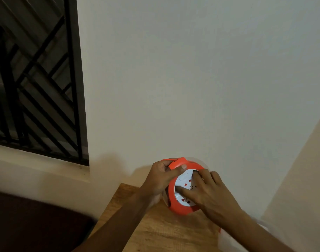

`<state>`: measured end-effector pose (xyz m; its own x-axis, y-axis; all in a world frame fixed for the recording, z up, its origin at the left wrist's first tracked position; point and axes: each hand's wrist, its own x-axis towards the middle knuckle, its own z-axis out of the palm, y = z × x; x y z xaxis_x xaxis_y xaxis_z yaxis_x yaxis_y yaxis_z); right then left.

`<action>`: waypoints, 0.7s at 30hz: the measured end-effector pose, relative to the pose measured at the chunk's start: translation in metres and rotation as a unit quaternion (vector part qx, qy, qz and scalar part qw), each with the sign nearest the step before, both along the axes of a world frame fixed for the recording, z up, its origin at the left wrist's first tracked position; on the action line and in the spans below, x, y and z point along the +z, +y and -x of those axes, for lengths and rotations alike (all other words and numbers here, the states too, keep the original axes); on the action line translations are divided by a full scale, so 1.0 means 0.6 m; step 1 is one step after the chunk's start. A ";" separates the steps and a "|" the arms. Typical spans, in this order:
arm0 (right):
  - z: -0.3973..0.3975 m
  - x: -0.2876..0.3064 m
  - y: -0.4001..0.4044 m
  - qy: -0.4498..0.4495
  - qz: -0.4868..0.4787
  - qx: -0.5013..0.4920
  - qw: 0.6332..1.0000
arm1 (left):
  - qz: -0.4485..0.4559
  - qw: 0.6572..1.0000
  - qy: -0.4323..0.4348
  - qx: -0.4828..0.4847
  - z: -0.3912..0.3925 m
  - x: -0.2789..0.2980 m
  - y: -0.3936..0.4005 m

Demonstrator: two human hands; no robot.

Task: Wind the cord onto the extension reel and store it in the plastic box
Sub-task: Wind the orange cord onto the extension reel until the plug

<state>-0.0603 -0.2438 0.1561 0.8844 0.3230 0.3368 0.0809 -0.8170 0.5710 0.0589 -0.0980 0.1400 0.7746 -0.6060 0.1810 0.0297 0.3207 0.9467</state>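
Observation:
The orange extension reel with a white socket face is held upright over the wooden table. My left hand grips its orange handle at the top left, thumb across the rim. My right hand lies on the white socket face with fingers spread and pressed into it. No loose cord shows. A translucent plastic box is partly visible at the lower right, under my right forearm.
A white wall stands right behind the table. A barred window with a ledge fills the left. A dark red surface lies at the lower left beside the table edge.

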 end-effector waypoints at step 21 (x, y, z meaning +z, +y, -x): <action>-0.047 0.019 0.035 -0.033 -0.505 -0.191 0.841 | 0.023 0.975 0.005 0.220 0.021 0.013 -0.051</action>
<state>-0.0319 -0.2228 0.1676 0.8269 -0.4616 0.3212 -0.3030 -0.8468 -0.4371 0.0464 -0.1285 0.1476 0.9596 -0.2061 0.1916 -0.1117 0.3458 0.9316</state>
